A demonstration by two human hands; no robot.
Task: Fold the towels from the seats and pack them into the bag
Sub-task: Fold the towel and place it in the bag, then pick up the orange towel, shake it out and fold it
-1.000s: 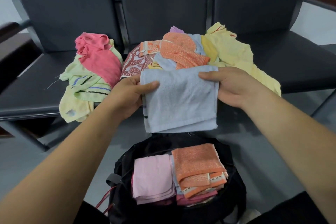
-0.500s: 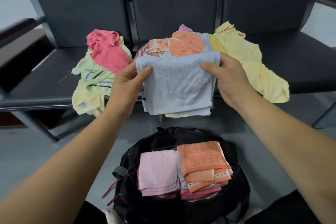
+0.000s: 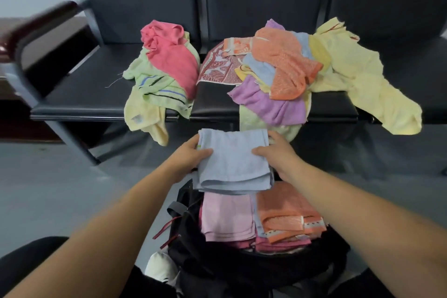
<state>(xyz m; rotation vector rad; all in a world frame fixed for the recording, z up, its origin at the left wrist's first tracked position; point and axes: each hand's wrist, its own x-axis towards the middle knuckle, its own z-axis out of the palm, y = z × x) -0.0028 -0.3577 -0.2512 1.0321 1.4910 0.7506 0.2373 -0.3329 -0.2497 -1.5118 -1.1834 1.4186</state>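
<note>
Folded blue towel (image 3: 233, 164) is flat just above the bag (image 3: 193, 256) far rim, held at both sides so the fold likely won't spring open. Left hand (image 3: 191, 157) and right hand (image 3: 278, 155) fingers grip its side edges, thumbs on top. Pink towel (image 3: 226, 215) and orange towel (image 3: 285, 210) are already stacked inside; unfolded towels (image 3: 285, 70) wait on the bench (image 3: 79, 94).

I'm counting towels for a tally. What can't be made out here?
Head view:
Lower layers in the bag: covered by the pink towel and orange towel.
Bag's far part: behind the blue towel held by left hand and right hand.
Seat pile: overlapping, count unclear.
Armrest: motion-blurred.
</note>
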